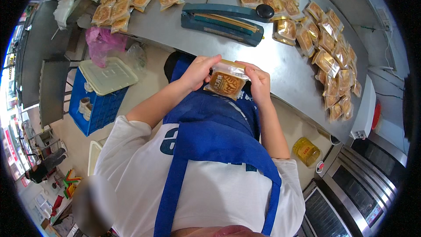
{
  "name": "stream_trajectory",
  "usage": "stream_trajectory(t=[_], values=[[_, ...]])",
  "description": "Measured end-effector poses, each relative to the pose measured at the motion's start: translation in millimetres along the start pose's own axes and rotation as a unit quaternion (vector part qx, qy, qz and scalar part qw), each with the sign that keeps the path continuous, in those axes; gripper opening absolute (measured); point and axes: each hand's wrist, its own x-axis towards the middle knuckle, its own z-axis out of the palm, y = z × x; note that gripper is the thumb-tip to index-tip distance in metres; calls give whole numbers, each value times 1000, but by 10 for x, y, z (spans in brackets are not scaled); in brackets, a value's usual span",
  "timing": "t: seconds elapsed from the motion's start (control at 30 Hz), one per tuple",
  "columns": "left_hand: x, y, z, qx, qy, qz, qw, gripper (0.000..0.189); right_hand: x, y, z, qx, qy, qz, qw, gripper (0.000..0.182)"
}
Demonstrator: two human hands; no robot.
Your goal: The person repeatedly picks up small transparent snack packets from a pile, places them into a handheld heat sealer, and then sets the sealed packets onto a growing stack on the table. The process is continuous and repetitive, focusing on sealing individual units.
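Note:
Between my two hands I hold a packaged mooncake (227, 82) in a clear and gold plastic bag that bears writing. My left hand (199, 71) pinches the bag's upper left corner, thumb on top. At the upper right corner my right hand (258, 78) grips the same bag. The packet is in front of my blue apron (210, 131), just off the table's near edge. Beyond it on the steel table (158, 26) stands a dark green hand impulse sealer (223, 23). Its lever with a black knob (264, 11) lies over the sealing strip.
Bagged mooncakes lie heaped at the table's right (329, 52) and far left (120, 5). A blue crate (98, 112) with a pale lid (108, 75) and a pink plastic bag (105, 42) are left. An oil jug (306, 151) stands on the floor at right, near steel ovens (355, 177).

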Motion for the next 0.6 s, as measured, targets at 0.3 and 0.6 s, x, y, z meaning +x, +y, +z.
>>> stream_trajectory(t=[0.3,0.6], values=[[313,-21,-7,-100,-8,-62,993,41,384,257,-78,138,169,245,944,24],[1005,10,86,-66,-21,44,997,43,1258,267,-270,171,192,280,925,27]])
